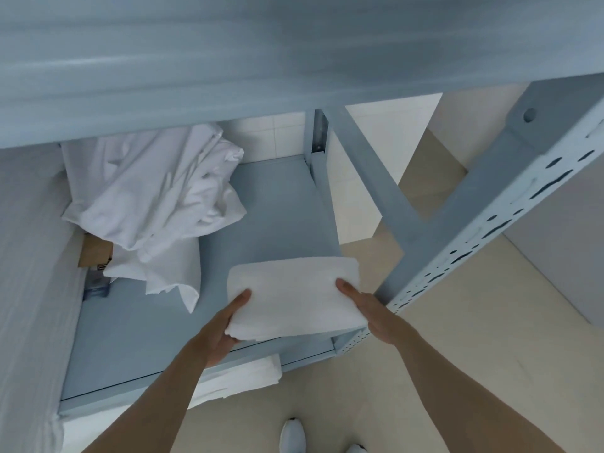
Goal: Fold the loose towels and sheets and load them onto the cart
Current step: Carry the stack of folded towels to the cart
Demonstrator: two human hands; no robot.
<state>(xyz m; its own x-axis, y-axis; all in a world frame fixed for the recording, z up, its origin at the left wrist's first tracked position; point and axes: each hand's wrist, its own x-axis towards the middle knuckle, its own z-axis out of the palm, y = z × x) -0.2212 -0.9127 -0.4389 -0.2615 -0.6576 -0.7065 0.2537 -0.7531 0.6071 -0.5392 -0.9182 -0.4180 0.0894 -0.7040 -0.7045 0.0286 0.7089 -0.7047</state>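
- The folded towel [292, 297] sits in the lower middle of the frame, at the front right corner of the grey-blue shelf [281, 207], with its near edge reaching the shelf's front lip.
- I judge it light, soft and thick. It will sag if held by one corner, so I would keep taking it by the two short ends, with support underneath, so the fold does not open.
- It looks plush rather than slippery, and nothing about it is fragile.
- My left hand [225, 328] holds the left end: the thumb lies flat on top and the other fingers are tucked under the near corner, out of sight.
- My right hand [369, 308] holds the right end: one digit lies straight on top and the rest of the hand is against the side. I cannot tell how the hidden fingers lie.
- So the towel lies between both hands, clamped at its ends.
- A crumpled white sheet [153, 204] is heaped at the upper left of the shelf, well apart from the towel and not yet folded.
- More folded white cloth [248, 374] shows below the shelf's front edge.
- A perforated metal post [490, 230] runs diagonally just right of my right hand.
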